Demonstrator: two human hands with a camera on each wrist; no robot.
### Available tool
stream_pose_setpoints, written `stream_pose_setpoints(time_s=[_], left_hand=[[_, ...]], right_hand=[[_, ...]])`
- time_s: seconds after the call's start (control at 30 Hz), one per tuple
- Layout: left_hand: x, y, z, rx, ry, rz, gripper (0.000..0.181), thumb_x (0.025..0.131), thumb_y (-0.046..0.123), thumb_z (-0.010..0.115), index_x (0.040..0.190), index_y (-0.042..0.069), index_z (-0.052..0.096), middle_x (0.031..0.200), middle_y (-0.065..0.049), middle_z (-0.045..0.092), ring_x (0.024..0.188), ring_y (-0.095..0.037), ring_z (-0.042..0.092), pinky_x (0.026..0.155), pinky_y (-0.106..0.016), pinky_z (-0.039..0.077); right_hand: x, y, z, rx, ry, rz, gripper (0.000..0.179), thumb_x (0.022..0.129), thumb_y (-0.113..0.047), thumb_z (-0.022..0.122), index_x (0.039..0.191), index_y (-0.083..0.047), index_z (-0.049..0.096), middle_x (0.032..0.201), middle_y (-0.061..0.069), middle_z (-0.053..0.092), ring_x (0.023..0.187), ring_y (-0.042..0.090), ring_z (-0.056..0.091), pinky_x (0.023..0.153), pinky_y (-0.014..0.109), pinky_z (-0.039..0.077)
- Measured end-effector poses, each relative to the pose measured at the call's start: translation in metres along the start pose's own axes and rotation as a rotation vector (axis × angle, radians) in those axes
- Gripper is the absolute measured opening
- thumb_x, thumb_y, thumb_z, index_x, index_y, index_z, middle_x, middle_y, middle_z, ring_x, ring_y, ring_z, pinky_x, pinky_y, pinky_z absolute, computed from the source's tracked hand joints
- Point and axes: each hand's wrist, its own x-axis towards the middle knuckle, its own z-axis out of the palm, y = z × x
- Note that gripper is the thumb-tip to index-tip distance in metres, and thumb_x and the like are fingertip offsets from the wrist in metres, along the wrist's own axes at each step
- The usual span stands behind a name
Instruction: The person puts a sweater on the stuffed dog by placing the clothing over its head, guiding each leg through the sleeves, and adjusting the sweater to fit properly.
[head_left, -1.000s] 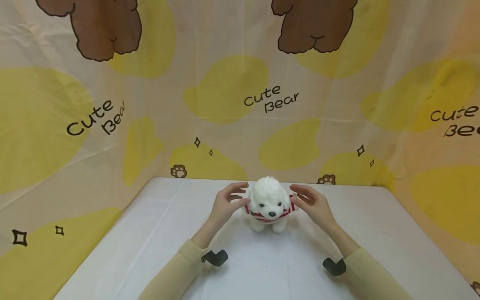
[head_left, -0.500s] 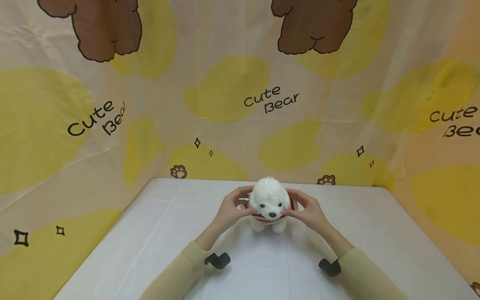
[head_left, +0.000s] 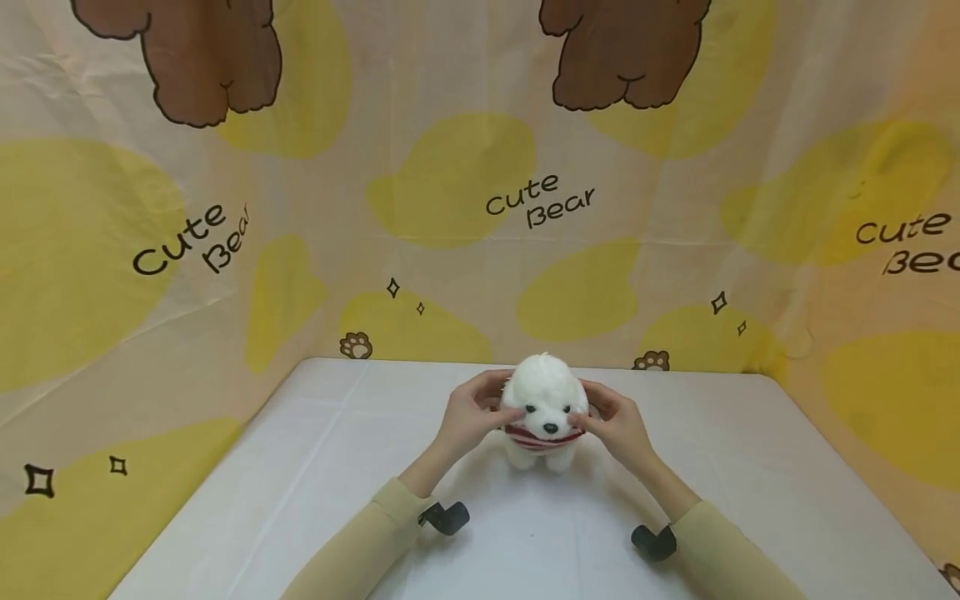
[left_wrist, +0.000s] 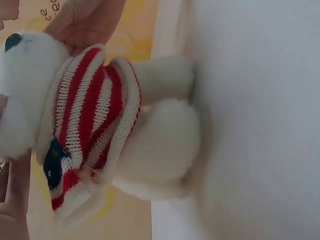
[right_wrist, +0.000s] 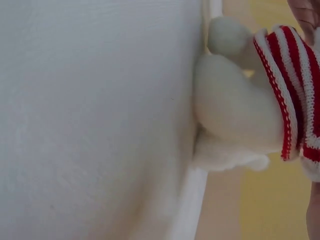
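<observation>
We seem to have our hold set, nothing lifted: our left hand (head_left: 469, 412) and right hand (head_left: 621, 422), fingers half-curled, clasp the white plush dog (head_left: 544, 392) in its red-and-white striped knitted sweater (left_wrist: 90, 107) between them, its feet on the smooth white table (head_left: 540, 546) below our grip, a yellow-patterned fabric backdrop (head_left: 457, 183) beyond

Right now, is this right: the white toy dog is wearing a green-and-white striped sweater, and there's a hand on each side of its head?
Not quite: the sweater has red and white stripes, not green and white, as the left wrist view shows. The white toy dog does have the left hand and the right hand on either side of its head.
</observation>
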Motion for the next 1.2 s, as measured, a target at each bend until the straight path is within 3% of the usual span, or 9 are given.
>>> stream_pose_setpoints(time_s=[0.1, 0.2, 0.47, 0.67, 0.77, 1.0, 1.2], left_hand=[[0.004, -0.008, 0.003, -0.031, 0.005, -0.032, 0.051, 0.075, 0.005, 0.078, 0.123, 0.010, 0.061, 0.115, -0.014, 0.065, 0.088, -0.023, 0.065, 0.068, -0.024, 0.053], [0.007, -0.008, 0.006, -0.057, 0.014, -0.065, 0.048, 0.075, 0.009, 0.079, 0.120, 0.013, 0.063, 0.113, -0.012, 0.066, 0.086, -0.019, 0.066, 0.065, -0.021, 0.051], [0.012, -0.008, 0.009, -0.164, 0.032, -0.119, 0.045, 0.076, 0.009, 0.078, 0.118, 0.010, 0.064, 0.112, -0.012, 0.066, 0.094, -0.015, 0.065, 0.082, -0.026, 0.053], [0.012, -0.014, 0.010, -0.264, 0.003, -0.208, 0.044, 0.077, 0.009, 0.076, 0.119, 0.006, 0.063, 0.112, -0.010, 0.066, 0.095, -0.015, 0.065, 0.083, -0.028, 0.051], [0.012, -0.019, 0.008, -0.271, -0.013, -0.234, 0.043, 0.078, 0.008, 0.075, 0.119, 0.005, 0.063, 0.112, -0.010, 0.067, 0.097, -0.015, 0.064, 0.084, -0.030, 0.050], [0.011, -0.029, -0.006, -0.174, -0.018, -0.193, 0.043, 0.080, 0.016, 0.074, 0.121, 0.011, 0.063, 0.119, -0.007, 0.065, 0.108, -0.018, 0.062, 0.094, -0.036, 0.048], [0.010, -0.024, -0.019, -0.093, 0.022, -0.120, 0.046, 0.079, 0.006, 0.074, 0.123, 0.008, 0.062, 0.120, -0.010, 0.063, 0.106, -0.020, 0.060, 0.089, -0.030, 0.051]], right_hand=[[-0.001, -0.003, -0.004, -0.019, 0.000, 0.023, 0.050, 0.079, -0.007, 0.074, 0.125, 0.001, 0.057, 0.123, 0.022, 0.061, 0.105, -0.004, 0.059, 0.089, 0.015, 0.047], [-0.001, -0.006, -0.007, -0.047, -0.003, 0.041, 0.050, 0.080, -0.009, 0.075, 0.126, 0.001, 0.057, 0.123, 0.021, 0.061, 0.102, -0.004, 0.060, 0.086, 0.015, 0.048], [0.003, -0.027, -0.011, -0.159, 0.023, 0.128, 0.050, 0.079, -0.024, 0.076, 0.123, -0.005, 0.061, 0.116, 0.016, 0.066, 0.095, 0.004, 0.065, 0.078, 0.018, 0.052], [0.004, -0.046, -0.010, -0.254, 0.037, 0.196, 0.053, 0.075, -0.035, 0.079, 0.119, -0.010, 0.065, 0.110, 0.009, 0.070, 0.093, 0.017, 0.068, 0.076, 0.023, 0.054], [0.004, -0.053, -0.006, -0.261, 0.051, 0.202, 0.053, 0.072, -0.036, 0.081, 0.117, -0.011, 0.066, 0.109, 0.008, 0.070, 0.093, 0.019, 0.068, 0.076, 0.026, 0.055], [0.006, -0.051, 0.012, -0.296, 0.085, 0.168, 0.056, 0.072, -0.040, 0.080, 0.118, -0.011, 0.065, 0.111, 0.006, 0.069, 0.099, 0.019, 0.064, 0.083, 0.030, 0.054], [0.008, -0.042, 0.024, -0.288, 0.107, 0.154, 0.058, 0.071, -0.036, 0.082, 0.120, -0.012, 0.063, 0.115, 0.007, 0.068, 0.111, 0.022, 0.060, 0.098, 0.043, 0.046]])
